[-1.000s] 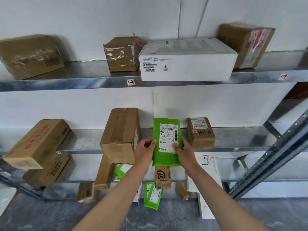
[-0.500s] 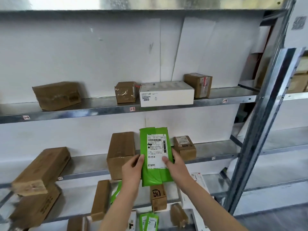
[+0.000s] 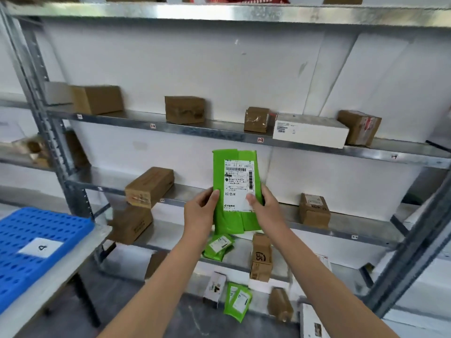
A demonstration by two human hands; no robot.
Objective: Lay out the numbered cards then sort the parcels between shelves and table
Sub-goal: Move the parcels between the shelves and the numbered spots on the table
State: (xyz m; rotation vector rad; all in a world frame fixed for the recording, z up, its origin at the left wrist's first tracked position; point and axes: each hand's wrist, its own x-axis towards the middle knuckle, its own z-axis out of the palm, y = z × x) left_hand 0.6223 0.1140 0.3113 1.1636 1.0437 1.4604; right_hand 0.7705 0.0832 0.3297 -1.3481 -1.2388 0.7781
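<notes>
I hold a green mailer bag (image 3: 220,176) with a white shipping label upright in front of the shelves. My left hand (image 3: 199,209) grips its left edge, thumb on the front. My right hand (image 3: 264,207) grips its right edge, thumb pressing on the label. A white card marked 4 (image 3: 41,247) lies on a blue perforated tray (image 3: 22,272) on the table at the left. Brown boxes stand on the metal shelves, among them one (image 3: 148,186) left of the bag and one (image 3: 313,209) to its right.
The upper shelf (image 3: 219,132) carries brown boxes and a white flat box (image 3: 310,130). Lower shelves hold more green bags (image 3: 218,246), an SF box (image 3: 261,258) and small parcels. Steel uprights (image 3: 46,113) stand left and right. The white table edge (image 3: 61,276) is close at left.
The view has pulled back and swung left, bringing the table and blue tray into sight. The green bag has come off the shelf and is now held higher, in both hands.
</notes>
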